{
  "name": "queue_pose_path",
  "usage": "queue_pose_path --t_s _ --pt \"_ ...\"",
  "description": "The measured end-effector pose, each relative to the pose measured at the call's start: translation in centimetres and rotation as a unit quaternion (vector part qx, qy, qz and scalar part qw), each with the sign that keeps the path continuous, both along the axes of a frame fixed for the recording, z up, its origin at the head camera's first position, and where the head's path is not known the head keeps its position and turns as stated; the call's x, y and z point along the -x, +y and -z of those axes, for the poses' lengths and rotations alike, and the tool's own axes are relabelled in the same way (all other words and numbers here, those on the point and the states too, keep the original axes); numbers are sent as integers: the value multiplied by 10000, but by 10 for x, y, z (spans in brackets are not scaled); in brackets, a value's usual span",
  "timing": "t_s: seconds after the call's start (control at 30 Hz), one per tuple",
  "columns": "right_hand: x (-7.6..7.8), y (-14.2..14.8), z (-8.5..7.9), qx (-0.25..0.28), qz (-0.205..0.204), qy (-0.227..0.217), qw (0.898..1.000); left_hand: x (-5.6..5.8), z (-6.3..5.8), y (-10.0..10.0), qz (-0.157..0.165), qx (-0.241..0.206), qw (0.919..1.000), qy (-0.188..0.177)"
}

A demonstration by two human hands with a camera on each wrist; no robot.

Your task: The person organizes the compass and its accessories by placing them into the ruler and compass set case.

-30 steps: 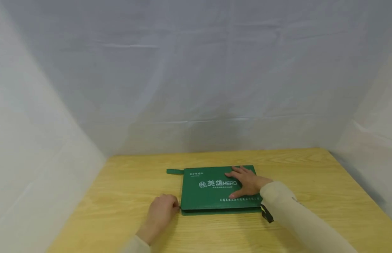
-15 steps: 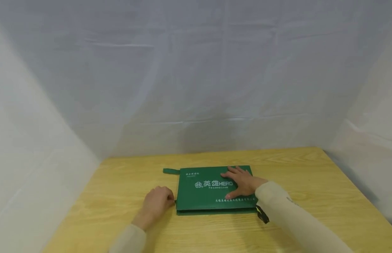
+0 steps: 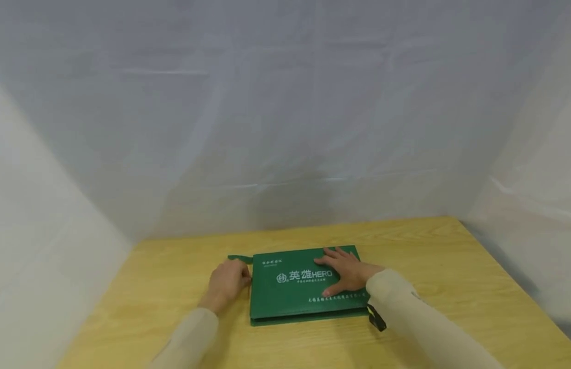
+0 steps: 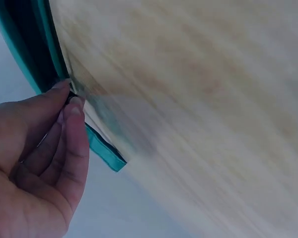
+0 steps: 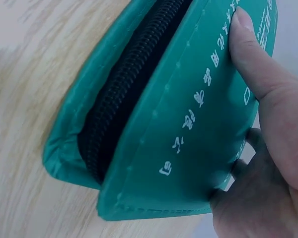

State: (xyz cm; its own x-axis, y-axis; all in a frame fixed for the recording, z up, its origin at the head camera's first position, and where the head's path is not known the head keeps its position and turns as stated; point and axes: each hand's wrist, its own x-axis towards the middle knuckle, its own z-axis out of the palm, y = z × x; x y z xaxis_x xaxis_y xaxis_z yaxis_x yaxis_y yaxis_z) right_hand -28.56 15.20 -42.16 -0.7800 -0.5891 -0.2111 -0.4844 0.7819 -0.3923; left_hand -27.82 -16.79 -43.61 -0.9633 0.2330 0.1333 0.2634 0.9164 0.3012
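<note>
A green zip case [image 3: 280, 300] with white lettering, including "HERO", lies flat on the wooden table. Along its left side, my left hand [image 3: 227, 282] pinches the zipper pull [image 4: 71, 96] between thumb and forefinger, mostly covered by the fingertips. In the left wrist view a green wrist loop [image 4: 107, 153] sticks out just past those fingers. My right hand [image 3: 347, 271] rests with spread fingers on the right part of the cover. Black zipper teeth [image 5: 124, 74] show meshed between the two covers at the near edge in the right wrist view.
The light wood table [image 3: 184, 266] stretches around the case on all sides. Grey-white sheeting [image 3: 267, 128] rises behind the table and at both sides. A small black strap [image 3: 376, 319] hangs by the right sleeve.
My left hand has slid away from me along the case's left side, from its near corner up towards the wrist loop. My right hand stays on the cover; the view shifts slightly.
</note>
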Motion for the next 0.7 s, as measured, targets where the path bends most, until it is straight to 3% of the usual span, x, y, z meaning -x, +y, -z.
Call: queue_pose_path --t_s 0.3,0.7 --pt "-3 -4 -3 32 -121 -31 9999 25 -3 -5 -384 394 9985 -40" --pt "-2 -6 -2 -146 -127 -75 9998 35 -7 -10 -471 325 9980 -278"
